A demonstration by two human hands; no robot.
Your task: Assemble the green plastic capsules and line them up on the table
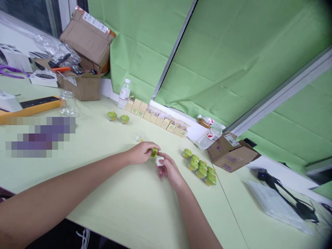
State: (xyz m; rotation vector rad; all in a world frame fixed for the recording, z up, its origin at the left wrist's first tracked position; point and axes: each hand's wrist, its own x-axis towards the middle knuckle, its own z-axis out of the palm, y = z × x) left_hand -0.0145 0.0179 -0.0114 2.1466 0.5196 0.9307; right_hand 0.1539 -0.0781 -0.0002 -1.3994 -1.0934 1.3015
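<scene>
My left hand (141, 153) is closed on a small green lid (154, 152), holding it just above the table. Close beside it, my right hand (171, 171) pinches a small white block (159, 161), and its index finger reaches toward the lid. Behind my hands a small clear cup (140, 137) with a spot of yellow stands on the table. Several green-lidded clear containers (201, 169) are grouped to the right of my right hand. Two more green-lidded containers (112, 116) stand farther back on the left.
A row of small tan boxes (155, 116) lines the back edge beside a water bottle (124, 94). Cardboard boxes (80, 83) and a yellow power strip (36, 107) are at left. Lying bottles (209, 138), an open carton (230, 152) and a black cabled device (287, 197) are at right.
</scene>
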